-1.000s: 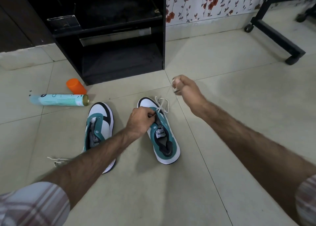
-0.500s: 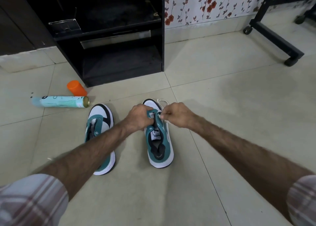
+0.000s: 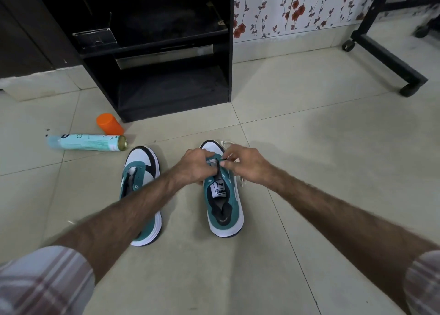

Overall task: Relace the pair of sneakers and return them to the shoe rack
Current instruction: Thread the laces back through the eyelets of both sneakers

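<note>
On the floor, the left hand grips the right sneaker near its toe; the right hand pinches its white lace. The other sneaker lies left of both hands. A black rack stands beyond.

Dim, even indoor light w/ soft shadows on floor tiles, wide-angle edge warp, slight blur

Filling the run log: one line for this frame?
phase: relacing | left hand: grips right sneaker | right hand: pinches lace | left sneaker: untouched
</note>
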